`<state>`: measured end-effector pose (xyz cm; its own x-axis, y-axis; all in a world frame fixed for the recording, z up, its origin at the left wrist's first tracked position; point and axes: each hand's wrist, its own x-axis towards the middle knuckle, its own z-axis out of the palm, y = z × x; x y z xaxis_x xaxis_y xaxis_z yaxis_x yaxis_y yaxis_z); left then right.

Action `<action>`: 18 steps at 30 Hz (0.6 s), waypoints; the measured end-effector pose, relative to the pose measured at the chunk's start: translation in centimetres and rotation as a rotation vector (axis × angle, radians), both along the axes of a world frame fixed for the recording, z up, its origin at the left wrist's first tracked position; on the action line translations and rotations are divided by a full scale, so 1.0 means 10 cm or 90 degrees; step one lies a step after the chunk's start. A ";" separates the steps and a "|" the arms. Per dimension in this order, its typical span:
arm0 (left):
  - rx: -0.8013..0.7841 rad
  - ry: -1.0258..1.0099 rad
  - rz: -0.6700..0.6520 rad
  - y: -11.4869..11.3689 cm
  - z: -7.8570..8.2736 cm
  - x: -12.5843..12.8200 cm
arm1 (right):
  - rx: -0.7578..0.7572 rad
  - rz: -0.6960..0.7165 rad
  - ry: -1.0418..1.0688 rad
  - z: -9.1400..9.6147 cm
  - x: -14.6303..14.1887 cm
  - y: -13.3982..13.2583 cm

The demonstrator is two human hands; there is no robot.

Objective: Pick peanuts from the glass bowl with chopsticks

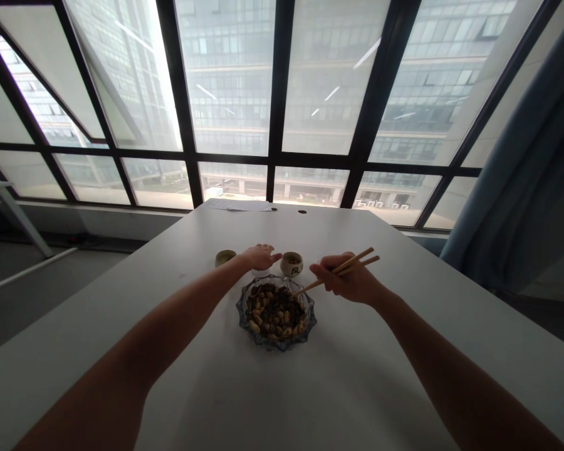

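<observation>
A scalloped glass bowl (241,311) holds peanuts (286,318) mixed with small dark pieces I cannot identify. My right hand (350,279) grips a pair of wooden chopsticks (314,285), their tips down in the bowl's far right part. Just behind the bowl stands a small pale cup (292,265) with a dark character on its side and some brownish bits inside. My left hand (259,256) reaches over the table left of that cup, fingers stretched out, thumb pointing at its rim. Partly behind my left forearm is another small cup (224,256). Something pale under the left hand is mostly hidden.
The white table (272,401) runs toward large dark-framed windows (277,94). Papers (237,205) lie at its far edge, near two dark round spots (302,212). A blue curtain (512,169) hangs at right; a white metal frame (26,222) stands at left.
</observation>
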<state>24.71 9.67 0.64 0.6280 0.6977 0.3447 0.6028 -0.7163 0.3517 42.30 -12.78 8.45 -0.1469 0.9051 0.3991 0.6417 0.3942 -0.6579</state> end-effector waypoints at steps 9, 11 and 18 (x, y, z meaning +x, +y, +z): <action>0.188 -0.076 0.092 -0.18 0.10 -0.91 | -0.058 -0.105 0.332 -0.41 0.24 0.35; 0.170 -0.114 0.140 -0.14 -0.02 -1.11 | -0.067 -0.099 0.367 -0.53 0.27 0.41; -0.047 -0.262 0.179 -0.08 -0.47 -1.35 | 0.044 -0.174 0.348 -0.51 0.15 0.37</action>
